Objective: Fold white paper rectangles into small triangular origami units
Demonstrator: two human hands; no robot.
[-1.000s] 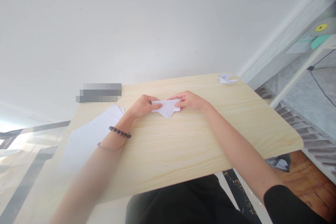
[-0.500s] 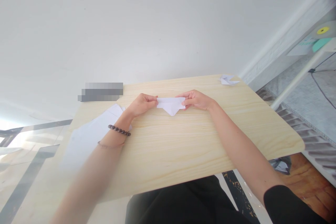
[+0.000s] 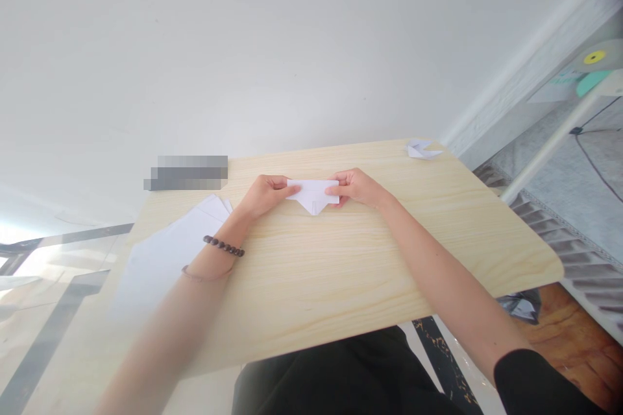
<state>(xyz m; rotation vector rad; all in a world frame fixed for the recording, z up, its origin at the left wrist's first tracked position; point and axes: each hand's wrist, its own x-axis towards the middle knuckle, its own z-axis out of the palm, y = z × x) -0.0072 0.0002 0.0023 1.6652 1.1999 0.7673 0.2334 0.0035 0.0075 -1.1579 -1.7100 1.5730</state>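
A folded white paper, flat along its far edge and pointed toward me, lies near the far middle of a light wooden table. My left hand pinches its left end, thumb over the paper. My right hand pinches its right end the same way. A dark bead bracelet sits on my left wrist.
A stack of white sheets lies at the table's left side. A small folded paper figure rests at the far right corner. A blurred grey patch sits at the far left edge. A white wall stands behind; a rug and white rack are to the right.
Both hands have drawn slightly closer together on the folded paper, thumbs sliding inward over it. The paper stays in about the same spot on the table.
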